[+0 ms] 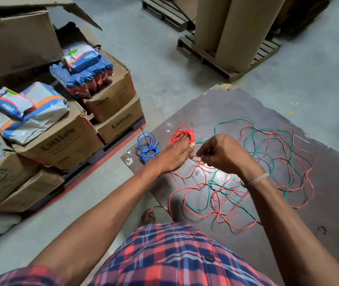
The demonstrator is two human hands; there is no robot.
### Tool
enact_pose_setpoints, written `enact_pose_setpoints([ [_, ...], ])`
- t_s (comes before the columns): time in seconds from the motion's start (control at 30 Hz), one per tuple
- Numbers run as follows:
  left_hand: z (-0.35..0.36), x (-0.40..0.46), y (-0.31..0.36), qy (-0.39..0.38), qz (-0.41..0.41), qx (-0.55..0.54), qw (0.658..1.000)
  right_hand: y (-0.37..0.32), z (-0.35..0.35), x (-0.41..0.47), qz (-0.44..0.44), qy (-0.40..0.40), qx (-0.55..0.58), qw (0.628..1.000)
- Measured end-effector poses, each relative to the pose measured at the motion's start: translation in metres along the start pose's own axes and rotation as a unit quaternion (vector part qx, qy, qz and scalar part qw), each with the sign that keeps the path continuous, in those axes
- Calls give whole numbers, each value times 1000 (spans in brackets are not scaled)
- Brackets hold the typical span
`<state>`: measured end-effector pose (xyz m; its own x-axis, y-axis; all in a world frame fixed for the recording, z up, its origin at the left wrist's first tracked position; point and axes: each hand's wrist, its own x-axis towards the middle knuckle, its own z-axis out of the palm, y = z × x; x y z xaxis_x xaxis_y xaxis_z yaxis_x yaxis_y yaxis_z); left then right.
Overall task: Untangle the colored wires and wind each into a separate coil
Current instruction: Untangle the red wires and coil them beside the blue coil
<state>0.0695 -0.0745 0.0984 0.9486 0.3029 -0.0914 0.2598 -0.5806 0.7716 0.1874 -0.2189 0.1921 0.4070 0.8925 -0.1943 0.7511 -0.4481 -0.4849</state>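
Note:
A dark brown board point(329, 182) serves as the work surface. My left hand point(174, 153) grips a partly wound red coil point(182, 135) held above the board's left part. My right hand point(224, 155) pinches the red wire just right of the coil. Loose red wire point(307, 176) and green wire point(253, 131) lie tangled together across the middle of the board. A finished blue coil point(148, 148) rests near the board's left corner, apart from both hands.
Stacked cardboard boxes point(65, 145) with blue and white packets point(86, 67) stand on a pallet at the left. Tall brown paper rolls point(232, 27) on a wooden pallet point(205, 52) stand at the back. Grey concrete floor point(154, 65) surrounds the board.

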Motion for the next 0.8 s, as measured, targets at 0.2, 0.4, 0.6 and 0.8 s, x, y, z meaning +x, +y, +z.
enact_pose_setpoints([
  [0.2, -13, -2, 11, -60, 0, -98, 993, 20, -23, 13, 49, 162, 10, 985],
  [0.4, -14, -3, 17, -89, -53, -476, 873, 25, -5, 13, 52, 272, 283, 918],
  [0.6, -17, -2, 15, -48, -97, -729, 675, 23, 10, -1, 99, 180, 458, 865],
  [0.8, -16, -2, 24, -47, -123, -722, 679, 20, 29, -9, 71, 80, 473, 875],
])
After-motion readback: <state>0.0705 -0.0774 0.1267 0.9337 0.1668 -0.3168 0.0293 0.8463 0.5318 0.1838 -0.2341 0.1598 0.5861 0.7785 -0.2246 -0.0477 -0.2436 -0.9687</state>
